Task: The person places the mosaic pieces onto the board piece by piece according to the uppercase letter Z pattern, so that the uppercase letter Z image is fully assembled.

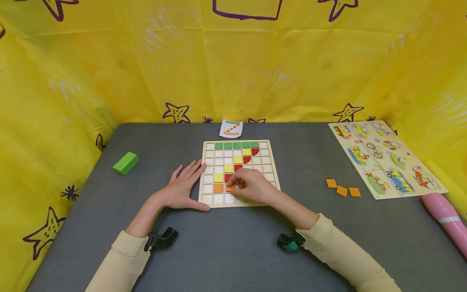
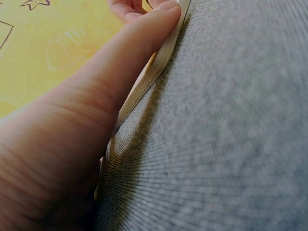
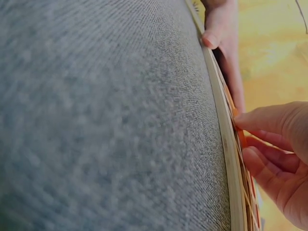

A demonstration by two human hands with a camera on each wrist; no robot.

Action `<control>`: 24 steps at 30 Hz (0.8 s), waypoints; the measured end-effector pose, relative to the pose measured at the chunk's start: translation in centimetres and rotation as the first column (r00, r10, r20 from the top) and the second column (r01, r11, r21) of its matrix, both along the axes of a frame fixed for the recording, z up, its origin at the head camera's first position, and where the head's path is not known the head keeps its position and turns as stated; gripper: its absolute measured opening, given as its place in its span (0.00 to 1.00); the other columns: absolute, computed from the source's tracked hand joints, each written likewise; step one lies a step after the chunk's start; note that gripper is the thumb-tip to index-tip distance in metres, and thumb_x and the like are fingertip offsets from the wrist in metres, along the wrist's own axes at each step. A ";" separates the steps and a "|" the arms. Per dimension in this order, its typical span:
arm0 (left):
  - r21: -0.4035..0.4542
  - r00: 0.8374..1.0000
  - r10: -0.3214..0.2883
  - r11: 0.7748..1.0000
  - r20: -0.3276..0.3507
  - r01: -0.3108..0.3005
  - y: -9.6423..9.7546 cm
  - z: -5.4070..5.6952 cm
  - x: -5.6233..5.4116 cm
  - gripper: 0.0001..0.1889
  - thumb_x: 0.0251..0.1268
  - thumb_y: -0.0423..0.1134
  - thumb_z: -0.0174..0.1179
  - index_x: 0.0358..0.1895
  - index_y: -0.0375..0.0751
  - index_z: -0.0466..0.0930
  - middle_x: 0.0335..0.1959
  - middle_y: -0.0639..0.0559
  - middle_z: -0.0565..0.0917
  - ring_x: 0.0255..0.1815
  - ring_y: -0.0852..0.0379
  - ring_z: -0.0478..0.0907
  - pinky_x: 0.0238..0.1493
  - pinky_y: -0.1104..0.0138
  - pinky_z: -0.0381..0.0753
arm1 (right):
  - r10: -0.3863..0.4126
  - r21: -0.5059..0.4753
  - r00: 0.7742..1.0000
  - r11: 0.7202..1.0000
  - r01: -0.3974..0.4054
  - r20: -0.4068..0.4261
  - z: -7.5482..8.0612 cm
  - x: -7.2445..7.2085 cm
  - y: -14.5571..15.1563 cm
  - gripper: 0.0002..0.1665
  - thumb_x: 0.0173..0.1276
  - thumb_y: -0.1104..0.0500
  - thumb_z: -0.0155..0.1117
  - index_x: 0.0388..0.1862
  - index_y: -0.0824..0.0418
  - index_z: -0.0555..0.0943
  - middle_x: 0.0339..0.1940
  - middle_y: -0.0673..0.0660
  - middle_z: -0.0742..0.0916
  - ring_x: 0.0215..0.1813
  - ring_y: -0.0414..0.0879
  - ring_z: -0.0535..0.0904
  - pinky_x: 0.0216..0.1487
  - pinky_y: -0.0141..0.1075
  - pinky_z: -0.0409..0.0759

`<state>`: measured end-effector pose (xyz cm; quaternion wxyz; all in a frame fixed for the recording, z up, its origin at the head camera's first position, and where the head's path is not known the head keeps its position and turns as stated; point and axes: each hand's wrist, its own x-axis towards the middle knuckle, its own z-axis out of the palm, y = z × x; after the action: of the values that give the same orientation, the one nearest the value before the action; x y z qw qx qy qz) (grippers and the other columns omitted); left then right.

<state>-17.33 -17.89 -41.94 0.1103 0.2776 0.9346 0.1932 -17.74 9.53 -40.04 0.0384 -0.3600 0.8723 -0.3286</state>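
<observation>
A wooden grid board [image 1: 268, 167] lies in front of me, with green square tiles [image 1: 236, 145] along its far row and yellow and red tiles stepping diagonally toward me. My left hand [image 1: 182, 188] rests with spread fingers at the board's left edge, its thumb by the near corner. Between thumb and fingertips, my right hand [image 1: 253, 186] pinches an orange square tile [image 1: 229, 188] at a lower row. Just left of it, another orange tile [image 1: 218, 187] sits in a cell. In the right wrist view, the pinched tile [image 3: 242, 138] is partly hidden by the fingers.
Beyond the board is a small pattern card [image 1: 231, 128]. Three loose orange tiles [image 1: 341, 191] lie to the right, near a vehicle picture puzzle [image 1: 386, 158] and a pink object [image 1: 445, 217] with a pale band. At left is a green block [image 1: 126, 163].
</observation>
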 end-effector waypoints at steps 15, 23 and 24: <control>0.002 1.000 -0.004 1.000 0.005 0.004 0.2 0.2 0.0 0.67 0.43 0.74 0.66 0.79 0.41 0.39 0.80 0.44 0.38 0.79 0.46 0.33 0.70 0.43 0.29 | 0.010 -0.030 1.000 1.000 -0.009 0.004 -0.1 0.3 0.7 0.10 0.60 0.62 0.72 0.42 0.58 0.86 0.39 0.49 0.86 0.40 0.43 0.79 0.45 0.34 0.78; 0.003 1.000 0.004 1.000 0.006 -0.004 0.2 0.2 0.0 0.67 0.42 0.74 0.66 0.79 0.41 0.39 0.80 0.43 0.39 0.79 0.45 0.33 0.70 0.43 0.29 | -0.042 -0.073 0.998 0.996 0.045 0.043 0.0 0.6 3.0 0.12 0.60 0.63 0.72 0.43 0.59 0.85 0.38 0.50 0.86 0.41 0.45 0.78 0.46 0.36 0.79; 0.003 1.000 0.004 1.000 0.005 -0.004 0.1 0.1 0.0 0.67 0.42 0.74 0.66 0.79 0.41 0.39 0.80 0.43 0.39 0.79 0.45 0.33 0.70 0.43 0.29 | -0.048 -0.076 0.998 0.996 0.051 0.050 0.0 0.7 3.3 0.12 0.60 0.63 0.72 0.44 0.59 0.85 0.38 0.51 0.85 0.41 0.45 0.78 0.46 0.36 0.80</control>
<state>-17.29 -17.76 -41.85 0.1117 0.2753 0.9347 0.1954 -17.03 12.84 -40.06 0.0371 -0.3315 0.8665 -0.3715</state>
